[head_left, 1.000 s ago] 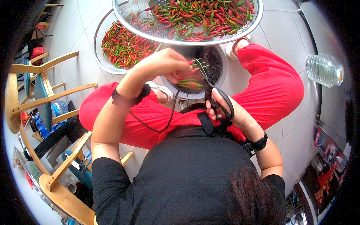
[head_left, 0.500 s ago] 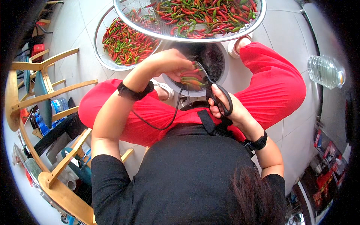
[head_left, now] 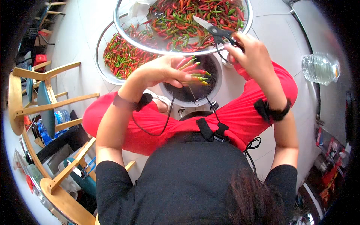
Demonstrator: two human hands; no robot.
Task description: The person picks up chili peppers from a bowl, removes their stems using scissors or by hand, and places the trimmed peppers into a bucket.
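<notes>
The nearer peppers (head_left: 199,72) are red, green and yellow, the scissors (head_left: 218,32) at right black-handled with silvery blades. The trousers (head_left: 240,120) are plain red, the shirt (head_left: 187,176) black; pale grey floor tiles (head_left: 277,32) show darker lines.

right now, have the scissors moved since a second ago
Yes: against the grey basin, the scissors have moved forward and now overlap the upper mesh basket in the view.

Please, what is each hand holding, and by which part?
The left hand holds slender red and yellowish chillies by the ends away from their green tips; the right hand holds black-handled metal scissors by the handles.
</notes>
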